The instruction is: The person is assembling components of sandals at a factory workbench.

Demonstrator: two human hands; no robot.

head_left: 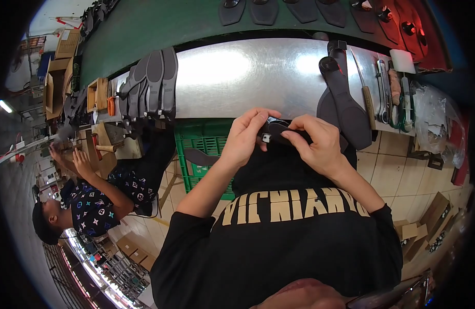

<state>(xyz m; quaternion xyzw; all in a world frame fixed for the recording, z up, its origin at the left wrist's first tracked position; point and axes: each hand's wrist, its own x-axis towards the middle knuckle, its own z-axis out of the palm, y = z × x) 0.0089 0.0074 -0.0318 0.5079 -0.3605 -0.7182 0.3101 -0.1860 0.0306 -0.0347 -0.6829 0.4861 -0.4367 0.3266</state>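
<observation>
My left hand [247, 135] and my right hand [319, 143] meet at the metal bench's near edge, in front of my chest. Between them is a dark shoe sole [276, 133], foreshortened, with a small white patch at its left end. The left fingers wrap that end, while the right thumb and bent fingers pinch the other side. Much of the sole is hidden by the hands and lost against my black shirt. Just right of my right hand, dark shoe soles [352, 116] overlap on the bench, one with a black strap.
Several dark soles [155, 77] stand in a row on the metal bench [237, 87]. Hand tools [384, 90] and a white roll [403, 61] lie right. Beyond runs a green belt [196, 23] bearing soles. Below left sits a green crate [202, 149]; a co-worker [101, 198] works beside it.
</observation>
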